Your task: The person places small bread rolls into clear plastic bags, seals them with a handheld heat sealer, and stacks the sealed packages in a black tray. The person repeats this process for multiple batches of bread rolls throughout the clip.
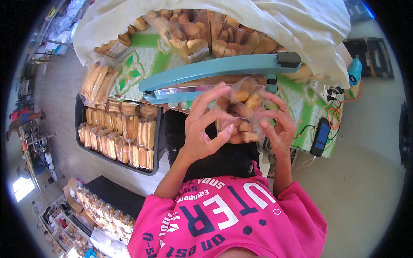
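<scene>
Between my two hands is a clear plastic bag of small baked pieces (245,111), held over my lap at the table's front edge. My left hand (209,124) pinches the left side of the bag's film, with the other fingers spread. My right hand (277,122) has its thumb and fingers at the bag's right side. Just beyond the bag lies a light-blue impulse heat sealer (213,69), its long arm slanting across the table. The sealer's front strip is partly hidden by my hands and the bag.
Bagged rusks fill a black crate (156,138) at the left. More bagged baked goods (190,35) lie behind the sealer, partly under a cream cloth (309,29). A phone (321,137), cables and a power strip (324,92) are at right. A person (24,117) is far left.
</scene>
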The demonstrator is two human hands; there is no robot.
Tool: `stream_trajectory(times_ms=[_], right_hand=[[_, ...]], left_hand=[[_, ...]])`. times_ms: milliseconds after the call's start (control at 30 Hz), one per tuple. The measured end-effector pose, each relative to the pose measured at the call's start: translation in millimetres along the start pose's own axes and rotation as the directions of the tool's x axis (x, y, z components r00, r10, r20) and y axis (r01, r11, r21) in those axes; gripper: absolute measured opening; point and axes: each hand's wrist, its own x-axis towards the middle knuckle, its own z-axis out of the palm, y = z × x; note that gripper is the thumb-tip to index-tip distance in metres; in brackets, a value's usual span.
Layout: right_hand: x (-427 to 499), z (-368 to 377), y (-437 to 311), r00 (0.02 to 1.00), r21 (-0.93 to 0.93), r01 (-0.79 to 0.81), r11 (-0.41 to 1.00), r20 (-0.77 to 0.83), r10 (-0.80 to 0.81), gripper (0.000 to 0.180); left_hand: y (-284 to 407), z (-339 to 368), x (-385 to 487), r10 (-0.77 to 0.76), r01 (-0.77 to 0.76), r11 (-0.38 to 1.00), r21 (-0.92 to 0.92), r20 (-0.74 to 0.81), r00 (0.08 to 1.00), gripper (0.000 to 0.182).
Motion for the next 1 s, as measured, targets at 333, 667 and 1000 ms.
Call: stream_trajectory(times_ms=[333, 667, 1000], right_hand=[[10, -14, -4, 0.986, -0.101, 0.159, 0.982, 0.065, -0.153, 0.015], [13, -20, -6, 0.976, -0.092, 0.187, 0.978, 0.130, -0.175, 0.020], [16, -8, 1, 0.990, 0.040, 0.143, 0.989, 0.006, -0.144, 0.022]], left_hand=[[-4, -14, 0, 0.035, -0.034, 0.998, -0.055, 0.025, 0.999, 0.019], [-10, -16, -1, -0.046, 0.056, 0.969, -0.240, 0.046, 0.998, 0.017], [-3, -1, -1, -0.118, 0.082, 0.954, -0.290, -0.111, 0.987, 0.021]])
